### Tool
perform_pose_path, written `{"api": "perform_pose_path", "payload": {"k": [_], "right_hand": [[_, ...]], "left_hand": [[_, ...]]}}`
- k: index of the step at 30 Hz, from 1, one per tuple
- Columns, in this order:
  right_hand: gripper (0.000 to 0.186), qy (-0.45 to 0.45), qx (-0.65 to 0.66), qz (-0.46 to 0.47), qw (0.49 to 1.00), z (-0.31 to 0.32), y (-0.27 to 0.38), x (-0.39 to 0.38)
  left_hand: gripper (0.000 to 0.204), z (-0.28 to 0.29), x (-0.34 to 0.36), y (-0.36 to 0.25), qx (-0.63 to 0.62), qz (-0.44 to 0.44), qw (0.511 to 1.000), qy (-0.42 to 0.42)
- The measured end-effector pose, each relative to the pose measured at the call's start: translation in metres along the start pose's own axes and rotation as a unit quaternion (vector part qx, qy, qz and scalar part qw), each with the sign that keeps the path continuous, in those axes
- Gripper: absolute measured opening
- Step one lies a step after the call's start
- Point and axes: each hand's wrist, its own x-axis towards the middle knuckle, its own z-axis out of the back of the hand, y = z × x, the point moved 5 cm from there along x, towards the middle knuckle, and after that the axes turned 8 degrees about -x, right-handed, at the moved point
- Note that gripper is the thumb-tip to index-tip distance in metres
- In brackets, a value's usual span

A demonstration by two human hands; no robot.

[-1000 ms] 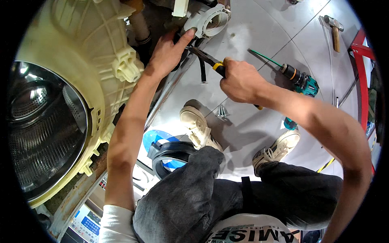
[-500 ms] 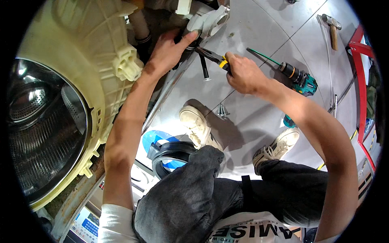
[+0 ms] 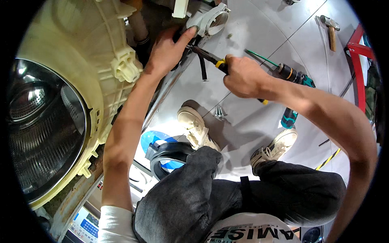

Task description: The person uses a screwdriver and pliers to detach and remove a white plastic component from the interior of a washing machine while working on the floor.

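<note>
My left hand (image 3: 168, 50) is closed on the edge of a white plastic housing (image 3: 206, 20) with a round ribbed opening, its thumb pressing near the lower side. What its other fingers touch is hidden. A pair of pliers (image 3: 207, 55) with black and yellow handles is gripped in my right hand (image 3: 245, 77). The jaws reach to the dark gap under the housing, beside my left thumb; what they bite on is too small to make out. Just below the jaws a black strip or tube (image 3: 203, 68) hangs down. Left of my arm stands a washing machine tub (image 3: 109, 52) with a steel drum (image 3: 44, 121).
Several screws (image 3: 220, 111) lie on the tiled floor between my shoes. A teal cordless drill (image 3: 289, 117) with a long green bit and a hammer (image 3: 332, 32) are at right, near a red metal frame (image 3: 358, 60). A black rubber ring (image 3: 160, 160) lies by my left knee.
My right elbow has swung out to the right, and the pliers have turned, so a yellow handle end shows below my right hand. The jaws sit slightly further left.
</note>
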Motion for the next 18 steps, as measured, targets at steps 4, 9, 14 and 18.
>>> {"api": "perform_pose_path", "payload": {"k": [4,9,14,18], "right_hand": [[0.038,0.1,0.022,-0.101,0.99,0.031,0.022,-0.03],[0.032,0.052,0.002,-0.031,0.998,0.021,0.016,-0.019],[0.028,-0.068,-0.017,0.005,0.998,-0.019,-0.02,0.002],[0.03,-0.13,-0.027,0.042,0.99,-0.022,-0.022,0.005]], "left_hand": [[0.06,-0.015,0.008,-0.009,-0.015,-0.017,1.0,-0.013],[0.064,-0.007,0.006,0.002,0.0,0.011,1.0,0.011],[0.064,-0.012,0.007,-0.007,-0.031,0.03,0.998,0.045],[0.063,-0.01,0.008,-0.001,-0.031,0.042,0.997,0.06]]}}
